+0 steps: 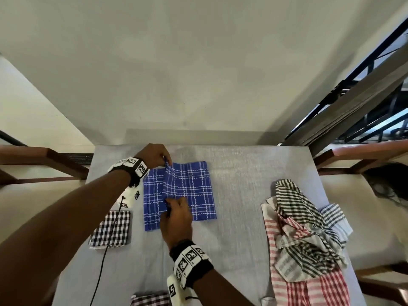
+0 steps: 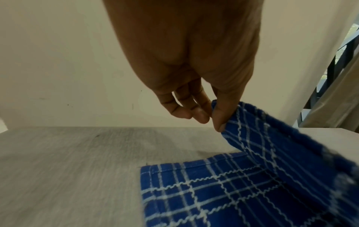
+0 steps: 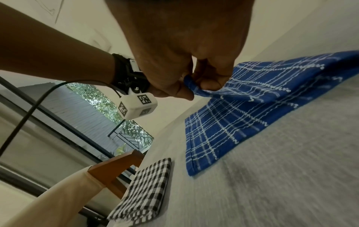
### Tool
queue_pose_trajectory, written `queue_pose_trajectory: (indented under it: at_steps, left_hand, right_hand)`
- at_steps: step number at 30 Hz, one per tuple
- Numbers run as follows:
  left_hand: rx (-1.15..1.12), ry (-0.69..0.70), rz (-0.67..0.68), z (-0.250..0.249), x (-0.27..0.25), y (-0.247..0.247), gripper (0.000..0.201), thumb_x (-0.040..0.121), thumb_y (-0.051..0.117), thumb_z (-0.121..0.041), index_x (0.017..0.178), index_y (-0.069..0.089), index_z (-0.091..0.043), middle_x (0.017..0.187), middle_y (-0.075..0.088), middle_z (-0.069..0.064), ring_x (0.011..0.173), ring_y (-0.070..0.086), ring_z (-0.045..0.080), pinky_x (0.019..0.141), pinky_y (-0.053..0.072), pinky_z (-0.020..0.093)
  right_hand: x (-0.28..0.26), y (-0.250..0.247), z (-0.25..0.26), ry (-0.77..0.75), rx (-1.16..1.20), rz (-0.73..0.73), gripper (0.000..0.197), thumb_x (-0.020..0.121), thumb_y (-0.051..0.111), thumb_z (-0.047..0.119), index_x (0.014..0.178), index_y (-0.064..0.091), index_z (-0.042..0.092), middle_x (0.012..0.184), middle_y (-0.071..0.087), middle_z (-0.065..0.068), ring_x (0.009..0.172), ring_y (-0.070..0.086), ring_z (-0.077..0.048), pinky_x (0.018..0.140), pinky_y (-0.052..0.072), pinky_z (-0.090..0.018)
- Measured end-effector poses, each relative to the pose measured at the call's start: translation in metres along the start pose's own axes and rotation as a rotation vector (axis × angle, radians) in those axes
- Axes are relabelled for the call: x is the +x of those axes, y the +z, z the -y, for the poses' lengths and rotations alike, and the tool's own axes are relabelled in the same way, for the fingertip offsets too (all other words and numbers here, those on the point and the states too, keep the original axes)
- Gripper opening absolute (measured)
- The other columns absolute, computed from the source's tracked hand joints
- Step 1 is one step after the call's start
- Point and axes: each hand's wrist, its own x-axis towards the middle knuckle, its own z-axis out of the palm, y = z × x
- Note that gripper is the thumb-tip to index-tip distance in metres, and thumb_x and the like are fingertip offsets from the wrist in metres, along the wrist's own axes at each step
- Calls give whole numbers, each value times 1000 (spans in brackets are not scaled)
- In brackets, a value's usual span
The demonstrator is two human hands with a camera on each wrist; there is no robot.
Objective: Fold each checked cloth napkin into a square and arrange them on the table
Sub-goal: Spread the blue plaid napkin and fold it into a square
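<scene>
A blue checked napkin (image 1: 192,191) (image 2: 242,192) (image 3: 223,132) lies in the middle of the grey table (image 1: 238,250). Its right part is doubled over and lifted above the left part. My left hand (image 1: 157,156) (image 2: 215,113) pinches the far corner of the lifted layer between thumb and fingers. My right hand (image 1: 174,214) (image 3: 196,86) pinches the near corner of the same layer. A folded black-and-white checked napkin (image 1: 111,229) (image 3: 145,193) rests at the table's left edge. Another folded dark checked napkin (image 1: 150,299) shows at the near edge.
A loose heap of striped red, black and grey cloths (image 1: 306,241) covers the table's right side. Wooden chair frames (image 1: 53,160) stand to the left and right. A black cable (image 1: 103,257) hangs from my left wrist across the folded napkin. A wall is behind the table.
</scene>
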Motion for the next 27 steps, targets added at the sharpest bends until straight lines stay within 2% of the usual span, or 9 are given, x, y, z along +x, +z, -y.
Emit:
queue_pose_trajectory:
  at_steps: [2, 8, 11, 14, 19, 23, 27]
  left_hand:
    - [-4, -24, -5, 9, -6, 1, 20, 71, 75, 2, 78, 80, -16, 87, 71, 5, 79, 66, 18, 75, 53, 30]
    - [12, -93, -54, 35, -27, 13, 23, 71, 72, 8, 74, 77, -14, 86, 67, 5, 81, 65, 22, 75, 53, 35]
    - [9, -128, -97, 47, -35, 21, 26, 68, 72, 10, 73, 77, -14, 86, 65, 5, 80, 63, 22, 74, 51, 31]
    - [41, -163, -113, 57, -39, 26, 27, 66, 72, 10, 72, 77, -17, 86, 66, 6, 79, 64, 24, 74, 53, 34]
    - [85, -234, -158, 71, -41, 34, 34, 68, 70, 9, 67, 75, -25, 86, 62, 0, 78, 64, 22, 69, 52, 30]
    - [80, -250, -168, 76, -42, 40, 34, 73, 63, 11, 73, 75, -21, 94, 65, 6, 85, 63, 25, 73, 51, 31]
    - [55, -256, -182, 77, -45, 47, 29, 76, 60, 9, 85, 76, -13, 100, 66, 12, 92, 63, 31, 81, 50, 35]
  right_hand:
    - [-1, 11, 3, -13, -16, 13, 33, 92, 54, 13, 125, 59, 20, 115, 50, 3, 100, 52, -13, 89, 51, -26]
    - [-4, 32, 3, -56, -64, 61, 37, 90, 51, 8, 126, 61, 14, 114, 52, -3, 98, 53, -19, 88, 50, -30]
    - [-4, 39, 1, -66, -82, 93, 36, 92, 52, 11, 127, 60, 13, 117, 52, -5, 102, 54, -21, 92, 50, -32]
    - [-1, 45, 0, -82, -103, 155, 39, 92, 54, 11, 131, 58, 11, 122, 53, -9, 110, 53, -25, 98, 48, -34]
    - [5, 50, -1, -108, -139, 234, 40, 92, 56, 11, 133, 55, 10, 129, 50, -11, 117, 51, -29, 102, 46, -37]
    - [10, 58, -3, -123, -152, 317, 41, 95, 54, 14, 136, 52, 11, 135, 46, -12, 120, 49, -30, 104, 44, -40]
    - [16, 63, -7, -131, -129, 360, 38, 94, 56, 14, 133, 55, 9, 131, 48, -12, 116, 52, -32, 100, 48, -42]
